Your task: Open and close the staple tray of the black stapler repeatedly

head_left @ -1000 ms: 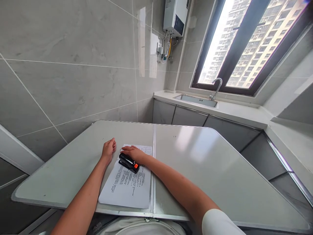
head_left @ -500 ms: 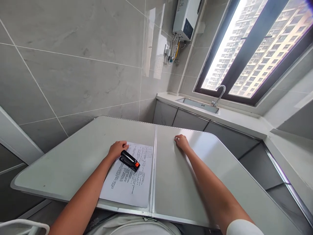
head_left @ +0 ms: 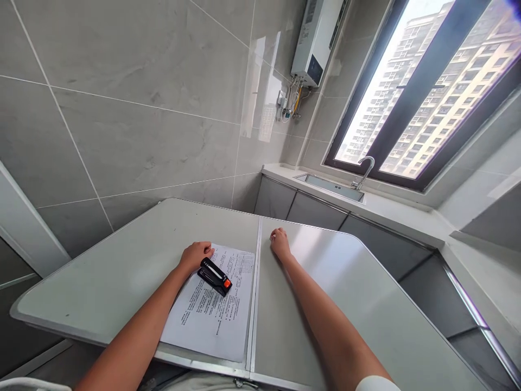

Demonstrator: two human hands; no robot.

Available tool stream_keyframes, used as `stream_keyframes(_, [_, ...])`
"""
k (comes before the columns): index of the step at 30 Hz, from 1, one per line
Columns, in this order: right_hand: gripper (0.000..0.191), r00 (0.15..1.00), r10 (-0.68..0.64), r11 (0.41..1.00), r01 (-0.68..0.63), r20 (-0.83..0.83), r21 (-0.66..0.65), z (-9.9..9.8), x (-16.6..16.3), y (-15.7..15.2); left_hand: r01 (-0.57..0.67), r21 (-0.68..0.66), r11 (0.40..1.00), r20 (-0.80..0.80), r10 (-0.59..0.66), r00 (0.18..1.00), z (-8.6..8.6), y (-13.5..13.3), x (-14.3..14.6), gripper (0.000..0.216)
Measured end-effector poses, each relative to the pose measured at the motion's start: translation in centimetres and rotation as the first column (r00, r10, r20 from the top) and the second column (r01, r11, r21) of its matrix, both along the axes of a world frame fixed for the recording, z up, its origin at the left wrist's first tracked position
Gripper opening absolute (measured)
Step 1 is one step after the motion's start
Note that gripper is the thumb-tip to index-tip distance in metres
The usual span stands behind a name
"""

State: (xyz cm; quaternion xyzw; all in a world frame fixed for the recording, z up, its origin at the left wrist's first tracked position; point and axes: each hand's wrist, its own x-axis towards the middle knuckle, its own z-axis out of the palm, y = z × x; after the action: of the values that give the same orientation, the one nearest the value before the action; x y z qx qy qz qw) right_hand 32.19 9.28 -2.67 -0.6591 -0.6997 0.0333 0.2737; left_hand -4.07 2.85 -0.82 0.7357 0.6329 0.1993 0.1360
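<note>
A printed stack of paper (head_left: 211,331) lies on the table, left of its middle seam. On the sheets rests a black stapler (head_left: 215,277) with an orange-red end, untouched by either hand. My left hand (head_left: 196,255) is closed, its fingers curled at the top left corner of the paper, just beyond the stapler; no object shows in it. Right of the seam, near the table's far edge, my right hand (head_left: 280,242) has its fingers curled together. A small pale spot shows at its fingertips, too small to name.
The light folding table (head_left: 122,282) has a metal seam down its middle. Behind it run a counter with a sink (head_left: 331,187) and a faucet (head_left: 366,171), under a window. A water heater (head_left: 315,43) hangs on the tiled wall.
My right hand has moved left, closer to the seam and the paper. My left hand, the stapler and the sheets keep their places on the table; the view has tilted slightly.
</note>
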Motion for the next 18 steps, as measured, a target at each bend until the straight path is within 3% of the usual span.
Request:
stream_keyframes(9, [0.023, 0.963, 0.270, 0.958, -0.270, -0.012, -0.090, 0.6, -12.5, 1.2, -0.001, 0.010, 1.000, 0.026, 0.001, 1.000, -0.2, 0.0, -0.1, 0.030])
stream_keyframes(18, [0.036, 0.959, 0.280, 0.956, -0.283, -0.045, -0.082, 1.1, -14.9, 2.0, 0.009, -0.006, 1.000, 0.035, -0.009, 0.999, 0.2, -0.2, 0.0, 0.031])
